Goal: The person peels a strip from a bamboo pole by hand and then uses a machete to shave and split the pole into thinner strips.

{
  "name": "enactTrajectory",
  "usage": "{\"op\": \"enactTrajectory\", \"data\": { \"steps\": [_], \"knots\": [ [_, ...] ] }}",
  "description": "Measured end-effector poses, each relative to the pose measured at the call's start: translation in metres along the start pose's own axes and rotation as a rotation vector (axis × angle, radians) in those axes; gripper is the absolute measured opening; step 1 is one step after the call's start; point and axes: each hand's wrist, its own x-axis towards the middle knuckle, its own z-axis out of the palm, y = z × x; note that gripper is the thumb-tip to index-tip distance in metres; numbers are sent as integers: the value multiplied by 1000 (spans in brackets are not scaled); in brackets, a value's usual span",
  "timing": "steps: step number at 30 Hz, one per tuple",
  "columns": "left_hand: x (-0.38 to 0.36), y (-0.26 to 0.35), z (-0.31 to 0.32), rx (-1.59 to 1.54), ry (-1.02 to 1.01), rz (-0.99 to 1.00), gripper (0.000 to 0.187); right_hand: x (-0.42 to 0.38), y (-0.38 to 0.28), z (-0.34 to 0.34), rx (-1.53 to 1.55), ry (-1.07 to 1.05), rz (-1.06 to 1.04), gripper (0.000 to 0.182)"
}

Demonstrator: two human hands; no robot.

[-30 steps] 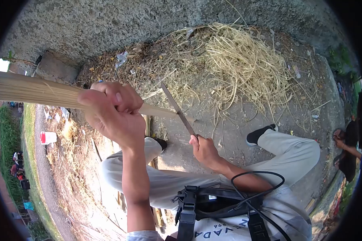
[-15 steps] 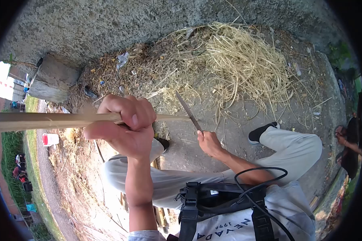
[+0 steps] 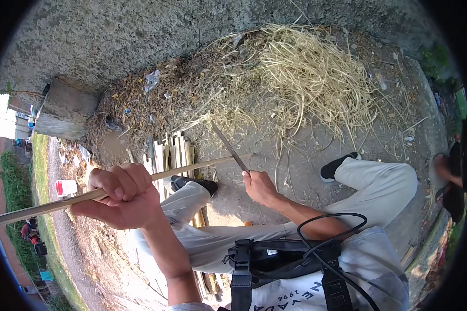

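Observation:
My left hand (image 3: 124,194) is wrapped round a long, pale bamboo strip (image 3: 192,167), which runs from the far left edge to a thin tip near the middle of the view. In my right hand (image 3: 262,189) is a knife (image 3: 227,144) with a long, narrow, dark blade pointing up and left. The blade crosses the strip close to its tip; whether it touches cannot be made out. My fingers hide the knife's handle.
Pale shavings (image 3: 316,78) lie heaped by the rough wall (image 3: 140,36). Split bamboo pieces (image 3: 174,153) are stacked beyond my left shoe (image 3: 194,185). A red and white bucket (image 3: 66,187) stands at left, a concrete block (image 3: 70,106) behind it. Another person's hand (image 3: 443,168) shows at right.
My left hand has moved left and down with the bamboo strip, which now slants, and the stacked pieces have come into view. My right hand and the knife have shifted slightly left.

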Motion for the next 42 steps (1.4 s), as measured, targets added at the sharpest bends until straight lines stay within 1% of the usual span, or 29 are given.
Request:
{"op": "enactTrajectory", "data": {
  "steps": [3, 5, 6, 8, 9, 10, 12, 15, 18, 19, 22, 25, 26, 29, 30, 31, 33, 35, 36, 38, 39, 42],
  "knots": [
    [-2, 5, -4, 6, -11, -4, 66, -11, -49, -8, 53, 18, -201, 38],
    [-8, 10, -5, 23, -9, -9, 66, -18, -61, -1, 74, 23, -337, 37],
    [-9, 10, -3, 32, -11, -5, 66, -16, -51, 8, 20, 23, -237, 38],
    [-12, 14, -5, 22, -31, -6, 67, -4, -5, 29, -97, 30, -48, 40],
    [-11, 14, -11, 1, -57, 1, 67, 5, 26, 28, -169, -23, 51, 41],
    [-9, 14, -13, -19, -83, 5, 67, 6, 29, 15, -208, -78, 88, 41],
    [-9, 10, -6, 13, -83, 35, 68, 9, 24, 14, -83, -76, 168, 41],
    [-13, 8, -1, 10, -38, 31, 68, 0, -15, 6, -65, 1, -4, 40],
    [-10, 13, -6, 27, -94, 10, 67, -11, -44, 10, 41, 57, -223, 40],
    [-11, 14, -3, 26, -115, 0, 65, -10, -29, 21, 41, 50, -212, 39],
    [-11, 20, -22, -14, -134, -3, 66, 9, 44, 29, -180, -71, 169, 37],
    [-6, 16, -11, -18, -196, -16, 69, 10, 51, 23, -111, -45, 217, 37],
    [-8, 14, -6, -13, -197, -21, 70, 13, 52, 25, -93, -10, 167, 38],
    [0, 13, -7, -30, -289, -51, 71, 9, 8, 20, -37, 72, 8, 38],
    [1, 14, -10, -37, -311, -61, 71, 5, -9, 17, -11, 65, -52, 37],
    [1, 15, -11, -60, -287, -70, 71, 0, -23, 15, 17, 58, -108, 37],
    [-1, 17, -15, -47, -305, -66, 71, -5, -21, 23, 37, 32, -180, 36],
    [-2, 23, -25, -27, -312, -57, 71, -3, 16, 33, -89, -30, 42, 37],
    [-3, 21, -28, -38, -282, -49, 71, 4, 35, 34, -155, -49, 138, 37],
    [-1, 19, -31, -63, -230, -35, 70, 8, 72, 35, -230, -25, 165, 39],
    [1, 16, -27, -53, -245, -44, 70, 11, 68, 30, -262, -8, 184, 40],
    [5, 11, -18, -66, -251, -70, 70, 14, 43, 32, -86, 0, 223, 41]
  ]
}}
